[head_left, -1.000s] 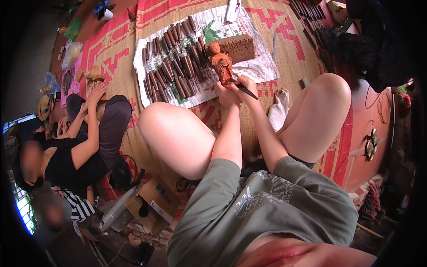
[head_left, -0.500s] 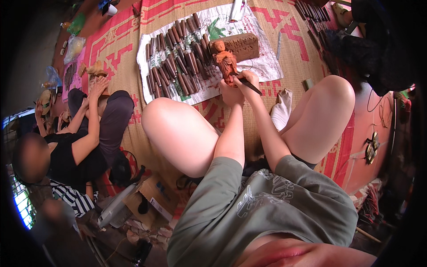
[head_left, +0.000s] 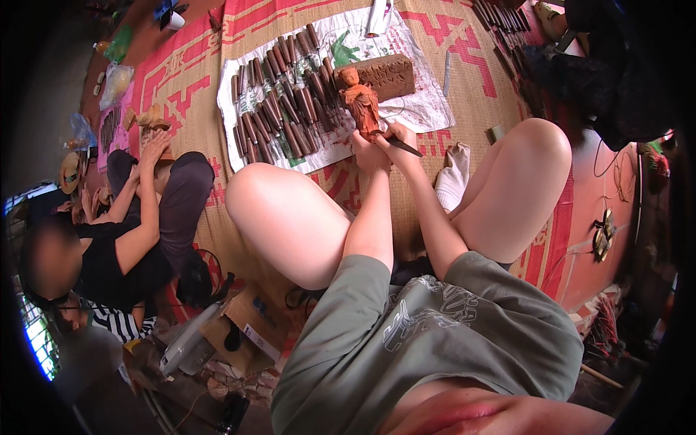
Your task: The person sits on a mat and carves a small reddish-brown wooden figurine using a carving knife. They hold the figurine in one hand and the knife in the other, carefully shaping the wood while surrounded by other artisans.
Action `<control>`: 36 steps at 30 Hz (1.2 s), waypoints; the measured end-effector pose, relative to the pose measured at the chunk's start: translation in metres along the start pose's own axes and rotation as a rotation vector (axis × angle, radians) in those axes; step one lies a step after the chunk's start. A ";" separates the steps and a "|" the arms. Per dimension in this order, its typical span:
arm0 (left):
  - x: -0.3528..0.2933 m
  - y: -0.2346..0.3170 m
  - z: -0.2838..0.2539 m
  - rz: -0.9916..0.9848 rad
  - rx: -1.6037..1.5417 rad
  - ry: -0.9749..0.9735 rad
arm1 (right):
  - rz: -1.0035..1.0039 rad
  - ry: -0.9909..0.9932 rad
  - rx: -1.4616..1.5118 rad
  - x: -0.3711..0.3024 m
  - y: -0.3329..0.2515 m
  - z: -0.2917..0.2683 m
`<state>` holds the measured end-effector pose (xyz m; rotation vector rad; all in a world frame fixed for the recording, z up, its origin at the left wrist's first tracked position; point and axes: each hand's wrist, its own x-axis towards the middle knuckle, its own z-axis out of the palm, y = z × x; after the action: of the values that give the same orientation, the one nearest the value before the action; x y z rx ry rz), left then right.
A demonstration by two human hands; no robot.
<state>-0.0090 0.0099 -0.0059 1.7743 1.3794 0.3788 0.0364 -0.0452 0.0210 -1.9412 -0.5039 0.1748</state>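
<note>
A reddish carved wooden figurine (head_left: 362, 107) stands roughly upright in front of me. My left hand (head_left: 370, 155) is closed around its lower end. Close beside it, my right hand (head_left: 399, 136) grips a dark-handled carving chisel (head_left: 408, 148), whose handle sticks out toward the lower right. The chisel's tip is too small to make out near the figurine's base. Behind the figurine lies a brown block (head_left: 384, 77) with marks cut into its face. Several carving chisels (head_left: 279, 101) with dark brown handles lie in rows to the left.
A white printed sheet (head_left: 341, 156) lies under the chisels and block, on a red-and-tan woven mat (head_left: 196, 130). At left, another person's hands (head_left: 154, 148) rest by a pale wooden carving (head_left: 148, 117). More dark tools (head_left: 500, 18) lie far right. A cardboard box (head_left: 246, 330) stands lower left.
The whole view has shifted slightly, moving most things a little left. The figurine and both hands keep nearly the same arrangement, and both grips are unchanged.
</note>
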 end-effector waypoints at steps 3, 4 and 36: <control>-0.006 0.008 0.001 0.042 0.041 0.050 | -0.019 0.060 0.038 0.006 -0.002 0.001; -0.008 0.012 0.000 0.049 0.049 0.058 | -0.036 0.091 0.055 0.014 -0.002 0.005; -0.001 0.007 0.001 -0.036 0.097 -0.050 | 0.049 0.067 -0.027 0.001 -0.003 0.004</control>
<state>-0.0043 0.0083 -0.0009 1.8226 1.4132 0.2508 0.0350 -0.0404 0.0224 -1.9804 -0.4169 0.1348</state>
